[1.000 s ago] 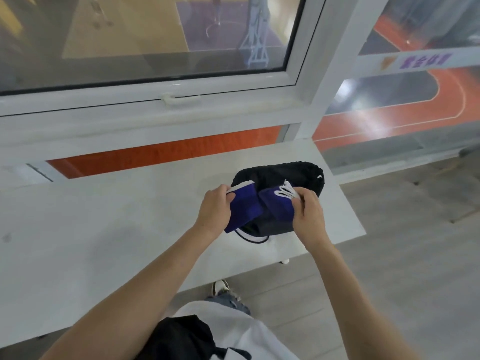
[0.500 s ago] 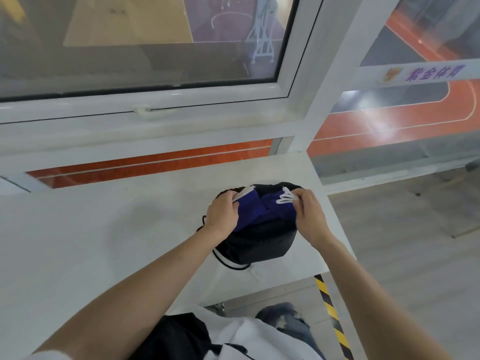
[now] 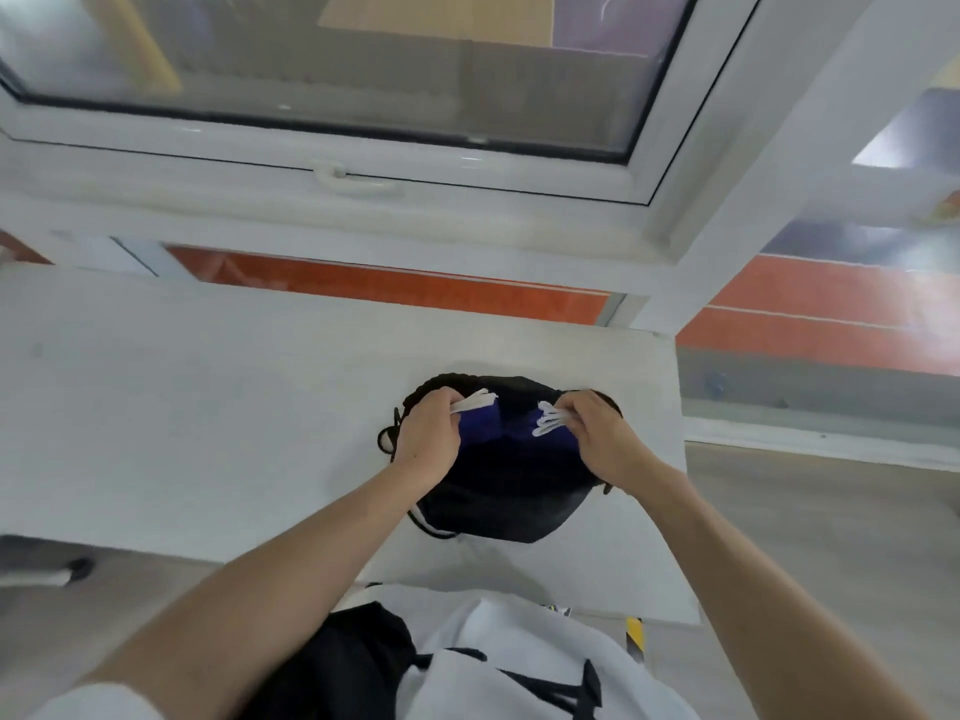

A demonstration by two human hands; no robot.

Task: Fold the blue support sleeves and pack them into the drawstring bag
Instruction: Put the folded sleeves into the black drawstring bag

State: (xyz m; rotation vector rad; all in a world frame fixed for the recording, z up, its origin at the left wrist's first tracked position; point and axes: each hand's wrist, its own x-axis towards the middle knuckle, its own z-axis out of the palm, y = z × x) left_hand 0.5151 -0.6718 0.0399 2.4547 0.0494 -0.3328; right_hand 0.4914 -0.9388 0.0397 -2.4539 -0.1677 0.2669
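Note:
A black drawstring bag [image 3: 498, 501] lies on the white table [image 3: 208, 407], its mouth facing away from me. Folded blue support sleeves [image 3: 488, 431] with white edges sit partly inside that mouth. My left hand [image 3: 428, 439] grips the left end of the sleeves together with the bag's rim. My right hand [image 3: 597, 439] pinches the right end, where white edging shows between the fingers. How deep the sleeves reach into the bag is hidden by the black fabric.
The table's right edge [image 3: 680, 459] runs close beside my right hand, with grey floor [image 3: 831, 537] beyond it. A white window frame with a handle [image 3: 353, 181] rises behind the table. A black cord loop [image 3: 387, 439] trails left of the bag.
The sleeves have gone from above the bag down into its mouth, with less blue showing. Both hands have kept their grip and spread slightly apart. The camera has tilted nearer.

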